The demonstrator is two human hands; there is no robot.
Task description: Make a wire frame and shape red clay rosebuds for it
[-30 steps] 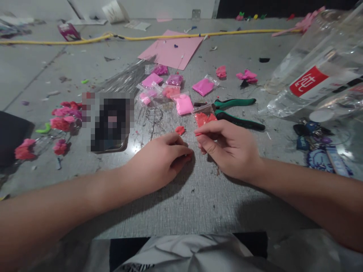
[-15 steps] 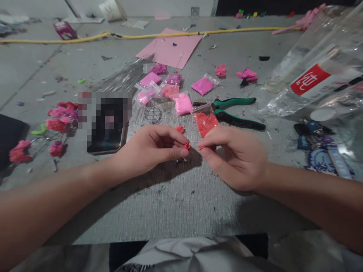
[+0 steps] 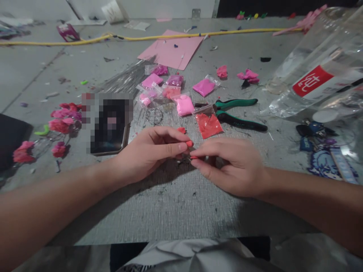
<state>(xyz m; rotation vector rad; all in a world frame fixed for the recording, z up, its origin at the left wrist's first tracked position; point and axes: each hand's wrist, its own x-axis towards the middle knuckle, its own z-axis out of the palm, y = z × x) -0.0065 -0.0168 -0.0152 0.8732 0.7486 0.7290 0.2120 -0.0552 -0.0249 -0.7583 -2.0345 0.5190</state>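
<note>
Grey textured counter [image 3: 176, 204], scuffed and littered with dark specks and scraps, seen under dim light; a pale wall edge runs along the far side at 12 o'clock. Left hand [image 3: 147, 153]: fingers pinched on a small red piece [image 3: 189, 143], held just above the counter at centre. Right hand [image 3: 229, 166]: fingers pinched on a second small red bit [image 3: 194, 157], just beside the first, at its 5 o'clock; whether the two touch cannot be told. Red bead bag [image 3: 209, 125] lies flat at 1 o'clock of the hands, touching green-handled pliers [image 3: 236, 111]. Pink bead bags [image 3: 184, 105] are clustered at 12 o'clock, a pink paper sheet [image 3: 172, 51] beyond them. A yellow cord [image 3: 141, 37] is stretched across the far counter. Pink and red flowers [image 3: 61, 121] are grouped at 9 o'clock beside a phone [image 3: 109, 130]. Clear plastic bottle [image 3: 317, 75] with red label lies at 2 o'clock, keys [image 3: 312, 130] beneath it.
</note>
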